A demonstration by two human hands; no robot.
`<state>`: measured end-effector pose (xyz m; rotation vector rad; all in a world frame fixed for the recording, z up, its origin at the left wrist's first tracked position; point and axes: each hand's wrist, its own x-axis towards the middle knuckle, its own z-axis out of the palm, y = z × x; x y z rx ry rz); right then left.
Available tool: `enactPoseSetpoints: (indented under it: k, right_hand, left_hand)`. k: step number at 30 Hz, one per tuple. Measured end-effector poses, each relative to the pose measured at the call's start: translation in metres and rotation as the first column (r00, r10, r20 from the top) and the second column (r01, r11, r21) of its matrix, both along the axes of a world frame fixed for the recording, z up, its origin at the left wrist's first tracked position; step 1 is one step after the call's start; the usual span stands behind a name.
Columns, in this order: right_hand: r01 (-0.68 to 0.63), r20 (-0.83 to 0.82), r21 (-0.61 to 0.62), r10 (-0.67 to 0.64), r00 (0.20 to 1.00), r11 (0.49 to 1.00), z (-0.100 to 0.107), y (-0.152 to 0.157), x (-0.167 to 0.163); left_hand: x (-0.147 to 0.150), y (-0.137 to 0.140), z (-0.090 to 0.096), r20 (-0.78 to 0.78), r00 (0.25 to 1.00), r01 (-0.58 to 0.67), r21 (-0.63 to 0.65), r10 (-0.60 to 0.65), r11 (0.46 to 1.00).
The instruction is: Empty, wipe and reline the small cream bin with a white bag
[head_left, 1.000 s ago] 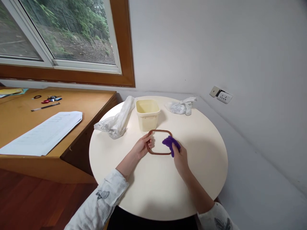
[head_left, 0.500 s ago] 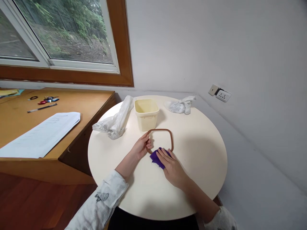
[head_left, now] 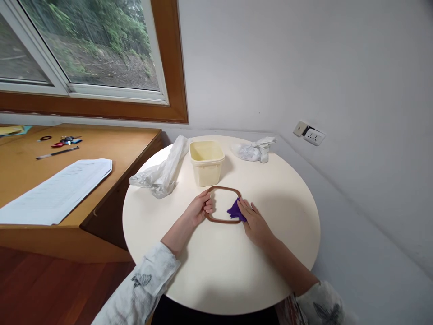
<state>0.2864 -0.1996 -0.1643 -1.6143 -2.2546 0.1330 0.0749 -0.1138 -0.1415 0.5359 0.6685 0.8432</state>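
A brown rounded-square ring (head_left: 221,221), like a frame or lid rim, is held just above or on the white round table (head_left: 216,266). My left hand (head_left: 200,208) is closed around its left side. On the ring's right side, my right hand (head_left: 255,222) presses a purple cloth (head_left: 236,211), its fingers stretched together over the cloth and rim. Part of the cloth hangs inside the ring. Just beyond the ring stands a pale yellow plastic tub (head_left: 207,174), open at the top.
A crumpled clear plastic bag (head_left: 164,174) lies left of the tub, and a knotted plastic bag (head_left: 255,150) sits at the back right. To the left, a wooden desk (head_left: 131,140) carries paper sheets (head_left: 61,189), a pen (head_left: 57,153) and keys (head_left: 67,141).
My right hand has slid the purple cloth from the ring's near edge to its right side. The ring has tilted slightly. My left hand keeps its hold.
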Motion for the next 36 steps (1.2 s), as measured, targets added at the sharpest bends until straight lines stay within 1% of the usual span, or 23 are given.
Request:
enactPoseSetpoints:
  k: [3, 7, 11, 15, 19, 25, 29, 31, 33, 34, 36]
  right_hand:
    - [0.012, -0.045, -0.052, -0.015, 0.999, 0.999, -0.002, 0.015, 0.004]
    - [0.043, -0.125, -0.072, -0.052, 0.991, 0.996, -0.005, 0.032, 0.002]
    - [0.101, -0.144, -0.066, -0.109, 0.983, 0.993, -0.004, 0.045, -0.011]
    - [0.121, -0.144, -0.054, -0.128, 0.981, 0.991, 0.002, 0.053, -0.028]
    - [0.097, -0.156, -0.041, -0.102, 0.982, 0.994, 0.010, 0.058, -0.047]
    - [0.027, -0.195, 0.014, -0.024, 0.981, 1.000, 0.020, 0.062, -0.072]
    - [-0.058, -0.235, -0.001, 0.056, 0.970, 0.998, 0.029, 0.059, -0.080]
    - [-0.128, -0.305, -0.057, 0.105, 0.947, 0.990, 0.036, 0.056, -0.080]
    - [-0.203, -0.438, -0.139, 0.124, 0.890, 0.969, 0.047, 0.053, -0.077]
    - [-0.244, -0.524, -0.172, 0.121, 0.843, 0.954, 0.052, 0.052, -0.074]
    - [-0.297, -0.689, -0.208, 0.076, 0.721, 0.932, 0.064, 0.051, -0.064]
  left_hand:
    - [-0.001, -0.001, -0.002, 0.014, 0.998, 0.064, 0.006, -0.064, 0.998]
    - [-0.002, -0.001, -0.002, 0.030, 0.994, 0.103, 0.013, -0.103, 0.995]
    - [-0.002, -0.001, 0.000, 0.029, 0.995, 0.100, 0.003, -0.100, 0.995]
    - [-0.003, -0.001, 0.003, 0.028, 0.995, 0.100, -0.009, -0.099, 0.995]
    - [-0.003, -0.001, 0.004, 0.054, 0.992, 0.115, -0.004, -0.114, 0.993]
    - [-0.002, -0.001, 0.005, 0.091, 0.985, 0.149, 0.009, -0.150, 0.989]
    - [-0.002, -0.002, 0.006, 0.070, 0.985, 0.156, -0.004, -0.155, 0.988]
    - [-0.001, -0.002, 0.006, 0.057, 0.987, 0.148, -0.012, -0.147, 0.989]
    - [-0.001, -0.002, 0.005, 0.050, 0.989, 0.138, -0.012, -0.137, 0.990]
    - [-0.001, -0.001, 0.004, 0.047, 0.990, 0.134, -0.009, -0.133, 0.991]
    - [0.000, 0.000, 0.003, 0.035, 0.991, 0.129, -0.003, -0.128, 0.992]
